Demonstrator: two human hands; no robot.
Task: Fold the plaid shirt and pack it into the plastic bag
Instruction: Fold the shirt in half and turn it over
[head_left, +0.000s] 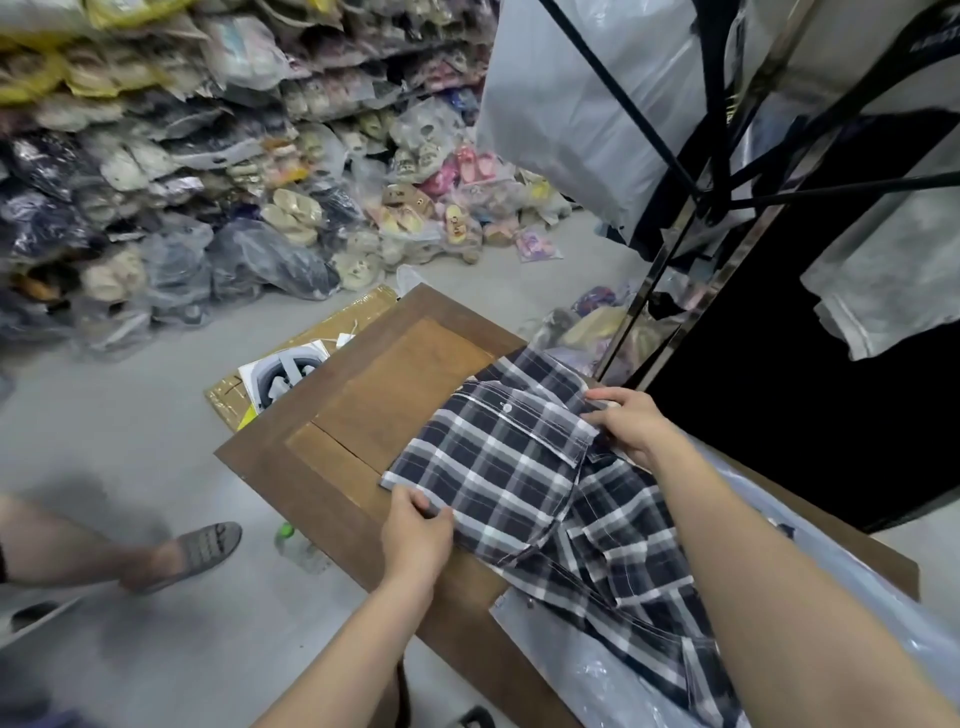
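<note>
A dark blue and white plaid shirt (509, 467) lies spread across a brown wooden table (374, 395), its lower part trailing toward me. My left hand (415, 530) pinches the shirt's near left edge between thumb and fingers. At the shirt's far right side, my right hand (626, 423) grips a fold of the cloth. Clear plastic bags (582, 670) lie flat on the table's near right end, partly under the shirt.
Piles of bagged slippers and shoes (218, 171) fill the back left. A black metal rack (727, 171) with hanging bags stands at the right. Another person's sandalled foot (197, 553) is on the floor at the left, near a green-capped bottle (296, 545) and a cardboard box (291, 358).
</note>
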